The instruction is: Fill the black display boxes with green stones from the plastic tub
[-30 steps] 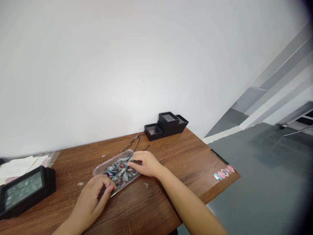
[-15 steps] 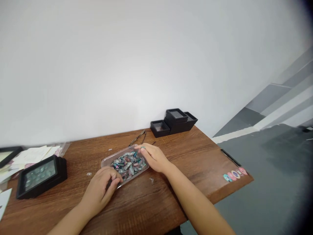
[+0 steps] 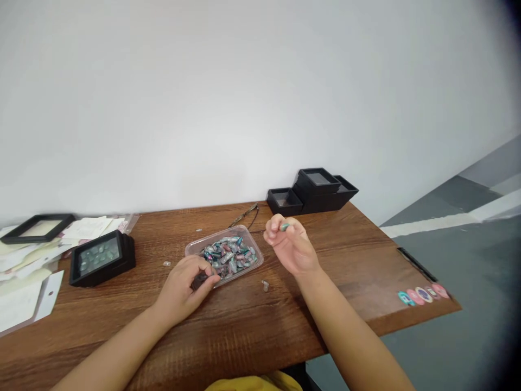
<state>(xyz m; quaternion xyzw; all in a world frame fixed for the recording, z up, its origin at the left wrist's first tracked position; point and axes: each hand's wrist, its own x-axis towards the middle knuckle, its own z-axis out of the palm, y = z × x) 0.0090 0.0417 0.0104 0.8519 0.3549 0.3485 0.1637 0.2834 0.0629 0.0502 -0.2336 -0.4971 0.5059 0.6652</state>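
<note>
Right hand (image 3: pixel 290 244) up beside the tub, right side, fingers curled, pinching a small green piece (image 3: pixel 284 226). Left hand (image 3: pixel 186 288) at the near left corner of the clear tub (image 3: pixel 195 247), thumb and fingers bent around a gap; can't tell if it grips the rim. Tub sits on the wood tabletop (image 3: pixel 345 282), heaped with shiny teal, pink and grey pieces (image 3: pixel 230 254). Clear bit (image 3: pixel 265 285) near its right side. Thin tool (image 3: pixel 243 215) just behind tub. Black boxes (image 3: pixel 317 190) further back by the wall, right. Left: black case (image 3: pixel 100 258) with pale green pieces, papers (image 3: pixel 20 296), black frame (image 3: pixel 38 228) on papers. Round stickers (image 3: pixel 424 294) at right front corner.
</note>
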